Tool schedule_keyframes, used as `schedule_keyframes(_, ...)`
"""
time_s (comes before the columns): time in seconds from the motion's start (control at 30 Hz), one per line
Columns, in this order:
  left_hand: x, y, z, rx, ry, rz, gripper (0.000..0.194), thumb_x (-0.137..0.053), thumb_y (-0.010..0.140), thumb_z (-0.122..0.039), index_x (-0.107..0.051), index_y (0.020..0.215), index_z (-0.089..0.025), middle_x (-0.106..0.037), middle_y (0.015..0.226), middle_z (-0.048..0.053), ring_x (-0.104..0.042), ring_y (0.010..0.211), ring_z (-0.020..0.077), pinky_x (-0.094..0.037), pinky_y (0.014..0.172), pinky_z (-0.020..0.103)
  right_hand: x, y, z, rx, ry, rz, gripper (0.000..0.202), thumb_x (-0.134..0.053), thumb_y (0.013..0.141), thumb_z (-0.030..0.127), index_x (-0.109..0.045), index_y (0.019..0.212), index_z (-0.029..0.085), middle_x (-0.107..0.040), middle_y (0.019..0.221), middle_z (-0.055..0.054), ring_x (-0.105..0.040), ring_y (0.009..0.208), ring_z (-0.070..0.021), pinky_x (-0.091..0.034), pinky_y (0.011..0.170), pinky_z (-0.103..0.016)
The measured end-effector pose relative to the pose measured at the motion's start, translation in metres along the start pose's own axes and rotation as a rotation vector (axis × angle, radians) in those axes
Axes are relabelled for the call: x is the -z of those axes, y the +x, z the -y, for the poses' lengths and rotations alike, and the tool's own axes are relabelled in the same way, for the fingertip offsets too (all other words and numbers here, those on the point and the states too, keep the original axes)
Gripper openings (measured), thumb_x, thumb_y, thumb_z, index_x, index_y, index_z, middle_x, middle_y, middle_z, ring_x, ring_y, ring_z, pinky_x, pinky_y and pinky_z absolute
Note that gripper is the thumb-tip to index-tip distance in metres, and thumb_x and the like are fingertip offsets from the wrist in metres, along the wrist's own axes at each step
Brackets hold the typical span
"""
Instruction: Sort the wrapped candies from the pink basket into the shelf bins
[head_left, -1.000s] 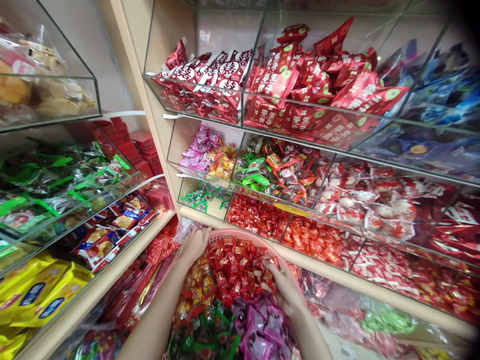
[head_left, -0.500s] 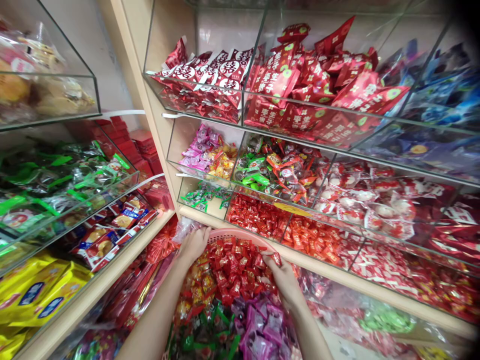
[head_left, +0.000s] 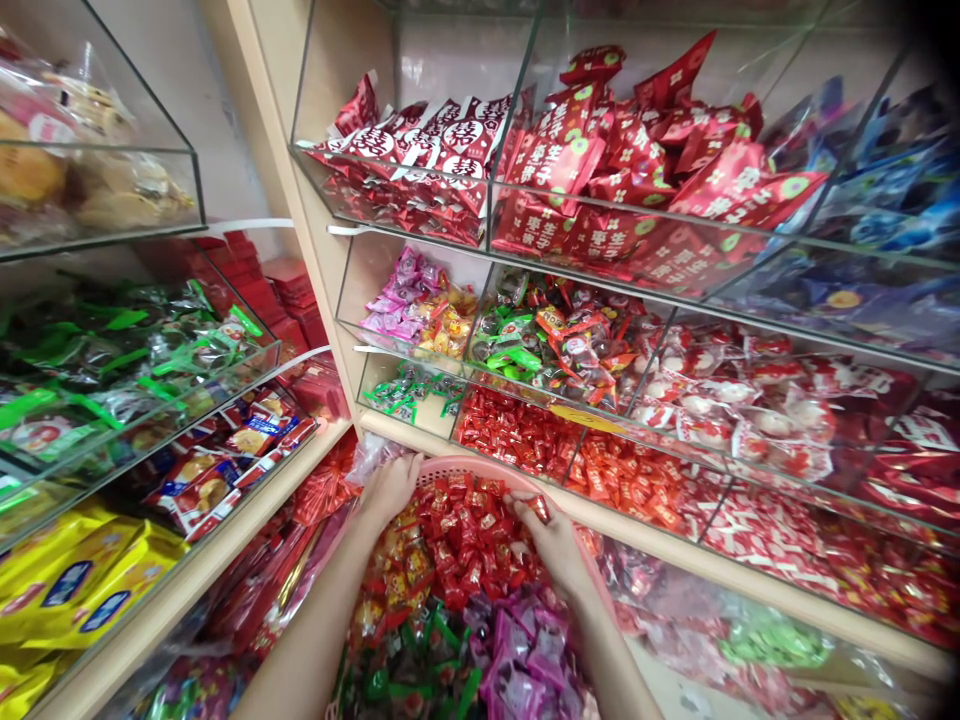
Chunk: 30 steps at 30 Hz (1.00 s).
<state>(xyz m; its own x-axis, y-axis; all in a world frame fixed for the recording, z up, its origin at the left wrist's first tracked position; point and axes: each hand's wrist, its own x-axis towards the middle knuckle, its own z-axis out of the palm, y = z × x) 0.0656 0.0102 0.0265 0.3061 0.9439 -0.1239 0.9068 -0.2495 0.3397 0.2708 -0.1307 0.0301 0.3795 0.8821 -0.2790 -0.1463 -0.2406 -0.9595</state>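
A pink plastic basket (head_left: 466,464) with a perforated rim stands in front of me against the shelf edge. My left hand (head_left: 391,488) is closed on its far left rim. Within the basket, red-wrapped candies (head_left: 466,545) lie at the far side and yellow-orange packets (head_left: 396,572) on the left. Green-and-dark packets (head_left: 409,660) and purple packets (head_left: 531,655) fill the near part. Over the right side of the red heap, my right hand (head_left: 553,535) is closed with a red-wrapped candy (head_left: 538,507) between its fingers. Its palm side is hidden.
Clear-fronted shelf bins hold red candies (head_left: 517,430), orange-red candies (head_left: 630,478) and large red bags (head_left: 570,150). Side shelves at left carry green packets (head_left: 135,340) and yellow packs (head_left: 82,580). A wooden shelf edge (head_left: 660,550) runs behind the basket.
My right hand has shifted slightly left and inward from the basket's right rim, over the red candies. My left hand stays on the rim.
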Motion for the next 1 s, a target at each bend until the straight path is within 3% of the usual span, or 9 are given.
schedule_keyframes(0.1, 0.000, 0.000, 0.000, 0.002, 0.003, 0.002, 0.057, -0.013, 0.087, -0.048, -0.062, 0.095, -0.019, -0.066, 0.096, 0.011, -0.061, 0.091, 0.0222, -0.043, 0.077, 0.032, 0.004, 0.002, 0.001, 0.002, 0.037, -0.045, 0.034, -0.059, 0.069, 0.046, -0.059, 0.095, 0.025, -0.062, 0.100, -0.004, -0.057, 0.095, -0.0237, -0.049, 0.048, -0.024)
schedule_keyframes(0.23, -0.001, 0.000, 0.000, -0.001, -0.001, -0.001, 0.059, -0.012, 0.087, -0.049, -0.061, 0.096, -0.019, -0.066, 0.095, 0.011, -0.061, 0.090, 0.0236, -0.043, 0.077, 0.033, 0.012, 0.003, 0.002, -0.032, 0.064, -0.117, 0.037, -0.060, 0.068, 0.048, -0.059, 0.094, 0.022, -0.059, 0.076, -0.001, -0.057, 0.072, -0.0162, -0.046, 0.046, -0.021)
schedule_keyframes(0.4, 0.001, -0.001, -0.002, 0.021, -0.015, 0.008, 0.057, -0.014, 0.088, -0.048, -0.062, 0.095, -0.018, -0.066, 0.096, 0.011, -0.060, 0.092, 0.0223, -0.042, 0.078, 0.031, 0.017, 0.001, 0.003, -0.082, 0.128, -0.050, 0.042, -0.063, 0.066, 0.049, -0.055, 0.098, 0.022, -0.053, 0.061, 0.003, -0.051, 0.050, -0.0105, -0.033, 0.034, -0.017)
schedule_keyframes(0.53, 0.002, -0.001, -0.003, 0.001, -0.010, -0.001, 0.059, -0.013, 0.087, -0.048, -0.062, 0.094, -0.017, -0.066, 0.095, 0.011, -0.061, 0.091, 0.0229, -0.042, 0.077, 0.031, 0.014, 0.002, 0.004, -0.101, 0.093, -0.050, 0.041, -0.070, 0.059, 0.045, -0.050, 0.087, 0.023, -0.046, 0.056, 0.007, -0.052, 0.048, -0.0113, -0.030, 0.031, -0.017)
schedule_keyframes(0.7, -0.001, 0.000, 0.001, -0.026, 0.002, -0.016, 0.060, -0.010, 0.087, -0.049, -0.062, 0.093, -0.018, -0.066, 0.092, 0.011, -0.061, 0.088, 0.0236, -0.043, 0.075, 0.032, 0.014, 0.001, 0.005, -0.099, 0.084, 0.016, 0.025, -0.064, 0.066, 0.042, -0.050, 0.074, 0.022, -0.049, 0.059, 0.005, -0.053, 0.051, -0.0105, -0.033, 0.036, -0.017)
schedule_keyframes(0.87, -0.002, 0.001, 0.001, -0.021, -0.002, -0.011, 0.059, -0.011, 0.087, -0.048, -0.062, 0.095, -0.019, -0.066, 0.094, 0.011, -0.061, 0.090, 0.0233, -0.043, 0.076, 0.032, 0.019, 0.002, -0.004, -0.105, 0.078, 0.040, 0.019, -0.061, 0.069, 0.038, -0.053, 0.075, 0.022, -0.051, 0.061, 0.005, -0.050, 0.053, -0.0091, -0.034, 0.039, -0.016)
schedule_keyframes(1.0, -0.002, 0.000, 0.001, -0.027, -0.005, -0.013, 0.059, -0.011, 0.087, -0.049, -0.062, 0.095, -0.019, -0.066, 0.095, 0.011, -0.061, 0.090, 0.0230, -0.042, 0.077, 0.033, 0.021, 0.006, -0.010, -0.072, 0.065, -0.001, 0.032, -0.064, 0.065, 0.037, -0.054, 0.092, 0.023, -0.051, 0.068, 0.005, -0.051, 0.052, -0.0092, -0.035, 0.035, -0.016)
